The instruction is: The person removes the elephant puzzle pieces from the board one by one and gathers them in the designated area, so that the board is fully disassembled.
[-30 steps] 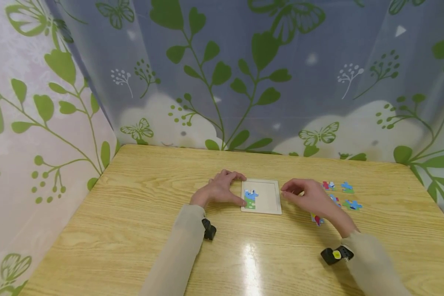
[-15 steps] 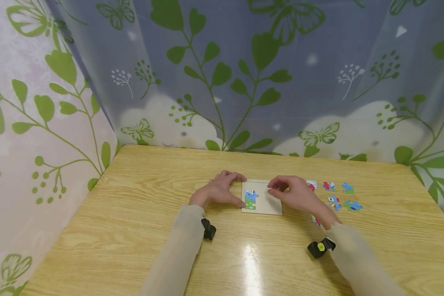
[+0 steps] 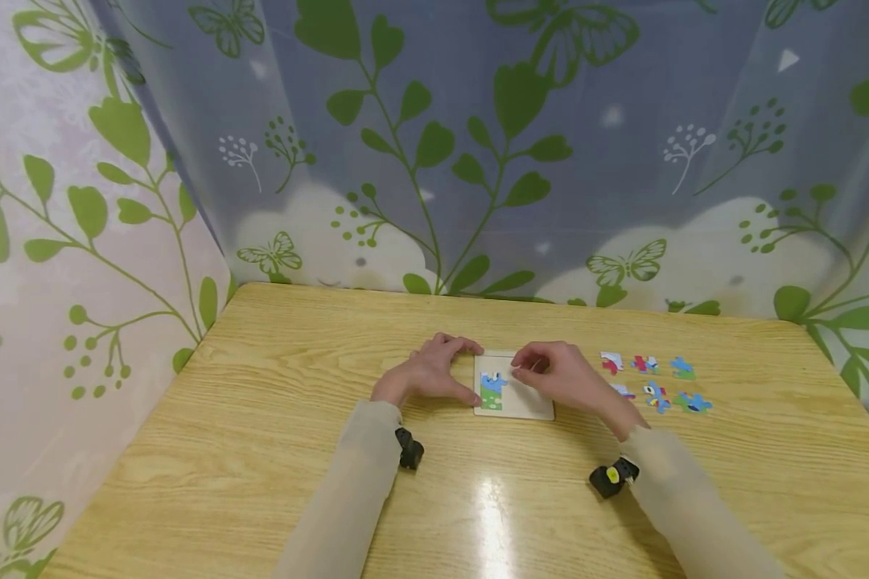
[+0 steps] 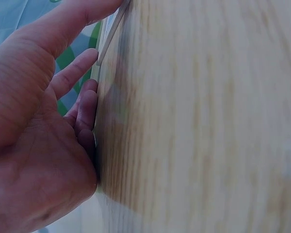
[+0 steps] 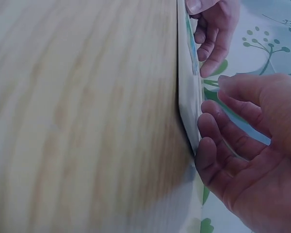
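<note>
A shallow square puzzle tray (image 3: 529, 408) lies on the table, with blue and green jigsaw pieces (image 3: 491, 392) set along its left side. My left hand (image 3: 429, 371) spans the tray's left edge, thumb at the lower corner and fingertips at the upper one. In the left wrist view, the fingers of the left hand (image 4: 43, 102) reach to the tray's thin edge. Over the upper middle of the tray, my right hand (image 3: 559, 374) pinches a small puzzle piece; only a pale sliver shows at the fingertips. From the right wrist, the piece is hidden behind the right hand (image 5: 252, 136).
Several loose jigsaw pieces lie right of the tray, among them a red and white piece (image 3: 611, 362), a blue and green piece (image 3: 683, 367) and a blue piece (image 3: 693, 402). A patterned curtain (image 3: 434, 161) hangs behind the wooden table (image 3: 319, 346).
My right hand has moved left from the tray's right edge to over its upper middle, uncovering loose pieces on the right. The left hand has stayed in place.
</note>
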Motion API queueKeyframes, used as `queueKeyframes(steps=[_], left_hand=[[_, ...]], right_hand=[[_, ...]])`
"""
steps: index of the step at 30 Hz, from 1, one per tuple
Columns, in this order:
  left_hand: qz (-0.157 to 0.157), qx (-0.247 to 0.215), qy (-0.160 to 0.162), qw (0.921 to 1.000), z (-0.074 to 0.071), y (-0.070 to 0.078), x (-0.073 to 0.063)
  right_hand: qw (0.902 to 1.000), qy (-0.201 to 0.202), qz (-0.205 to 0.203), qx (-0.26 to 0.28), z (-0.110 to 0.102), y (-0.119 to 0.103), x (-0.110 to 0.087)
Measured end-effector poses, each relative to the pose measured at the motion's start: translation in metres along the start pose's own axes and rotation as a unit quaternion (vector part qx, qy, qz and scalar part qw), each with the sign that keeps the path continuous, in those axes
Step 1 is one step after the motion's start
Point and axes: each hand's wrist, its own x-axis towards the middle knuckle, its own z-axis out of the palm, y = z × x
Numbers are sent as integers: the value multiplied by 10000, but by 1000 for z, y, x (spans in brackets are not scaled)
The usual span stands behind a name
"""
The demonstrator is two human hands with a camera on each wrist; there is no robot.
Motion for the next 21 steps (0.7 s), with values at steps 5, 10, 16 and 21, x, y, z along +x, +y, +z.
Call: queueKeyframes(steps=[5,10,16,21], left_hand=[[-19,14,10,10000,0,0,-1],[-27,-51,24,10000,0,1,-2],[-14,-52,37,10000,0,1,-1],[-15,-54,36,10000,0,1,-1]], right_hand=[[10000,-56,-28,-70,3,1,2],[9998,-89,0,-153,5,-3,3],[9997,-83,-80,-209,7,-8,6],[9995,-96,-213,-208,9,-9,8]])
